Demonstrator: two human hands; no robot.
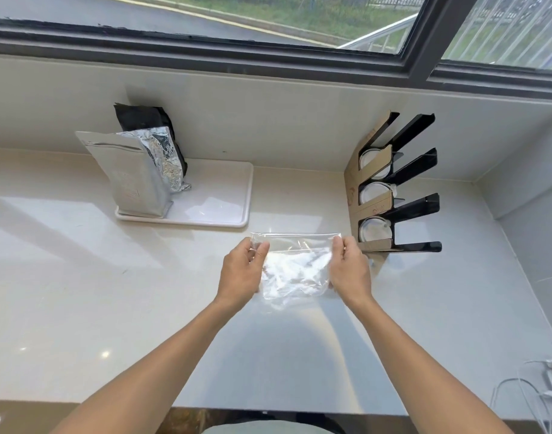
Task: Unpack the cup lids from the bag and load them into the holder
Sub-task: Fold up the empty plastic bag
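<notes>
Gripping a clear bag taut, left hand and right hand pinched shut, pale counter, window behind

The round white cup lids sit half hidden behind the brown cardboard and black plastic holder. The clear, crinkly plastic bag shines too much to see inside. The white cables get cut off at the right edge.
</notes>
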